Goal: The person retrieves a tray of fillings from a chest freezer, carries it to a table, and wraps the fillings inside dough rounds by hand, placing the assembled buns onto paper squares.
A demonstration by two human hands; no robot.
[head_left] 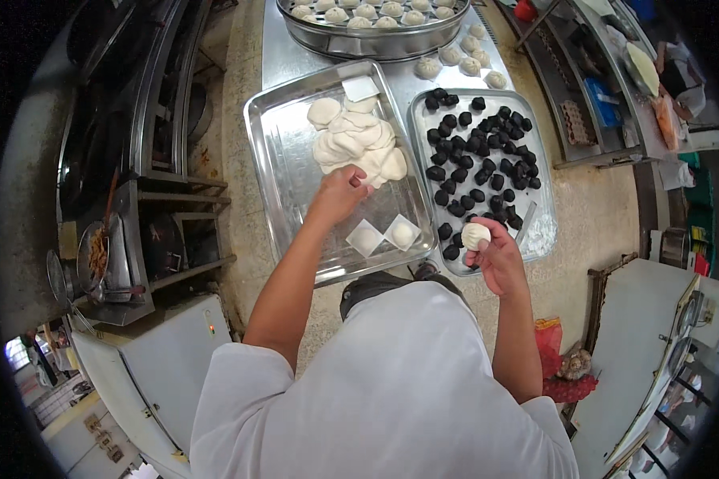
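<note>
Kitchen table set with dough, dark filling balls and buns, one bun held in the fingers

Bare steel is seen on the table (274,68), where a round steamer (367,44) filled with white buns (391,9) is set at the far end, with loose buns (428,68) just beside it. Nearer, two trays are placed side by side. On the left tray (284,160) are found a heap of dough rounds (359,144), a white paper stack (360,89) and, at the near end, two pale buns (402,232), each on its own paper square. Black balls (458,175) are spread over the right tray (542,235).

One pleated bun (475,236) is grasped between the thumb and fingers of the right hand (499,257), above the near part of the right tray. The near edge of the heap is touched by the bent fingers of the left hand (339,195); whether a single round is pinched there cannot be told.

The step in hand is judged to be the changeover between buns: one appears shaped, and a fresh round is apparently being sought. For the next move, one round would need to be peeled away cleanly without its neighbours being stretched, while the held bun is kept from being squashed
</note>
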